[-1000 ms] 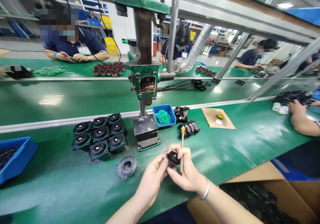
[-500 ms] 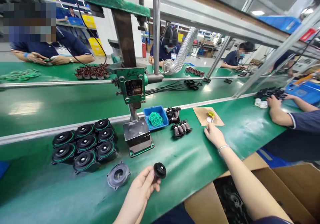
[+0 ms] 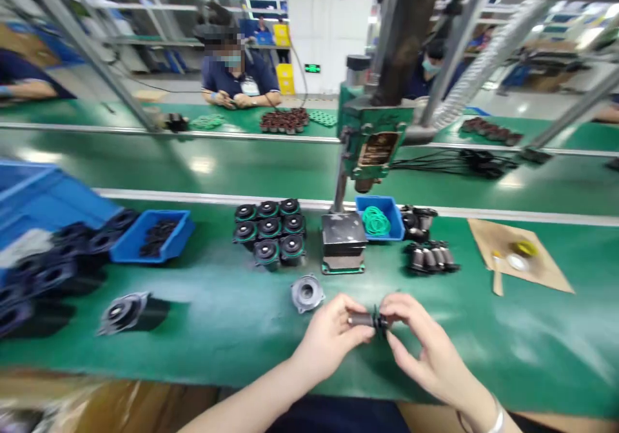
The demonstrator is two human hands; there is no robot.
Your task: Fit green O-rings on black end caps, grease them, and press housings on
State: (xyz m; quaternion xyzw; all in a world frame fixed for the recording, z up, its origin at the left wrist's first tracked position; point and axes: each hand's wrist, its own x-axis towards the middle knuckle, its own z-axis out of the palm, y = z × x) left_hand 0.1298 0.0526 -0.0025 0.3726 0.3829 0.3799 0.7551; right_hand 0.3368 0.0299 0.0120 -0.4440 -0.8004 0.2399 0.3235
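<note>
Over the front of the bench, my left hand [image 3: 326, 336] is closed around the grey cylindrical body of a small rotor [image 3: 362, 319], held on its side. My right hand [image 3: 420, 339] pinches the rotor's black flanged end between thumb and fingers. A round grey end cover [image 3: 307, 293] with lugs lies just beyond my left hand. Behind it stands a press, its green head [image 3: 374, 149] above a dark block [image 3: 343, 236]. Several similar rotors [image 3: 430, 257] lie in a group beyond my right hand.
Black housings with green rings [image 3: 269, 228] stand grouped left of the press. A blue bin [image 3: 399, 226] holds green rings. At right, cardboard [image 3: 546, 268] carries a brush [image 3: 497, 275] and a yellow-rimmed round item [image 3: 525, 247]. Another blue bin [image 3: 176, 239] and a housing [image 3: 149, 312] are at left.
My right hand has come from the cardboard to the rotor and now grips its black end. The rotor has turned onto its side in my left hand. The view has swung left.
</note>
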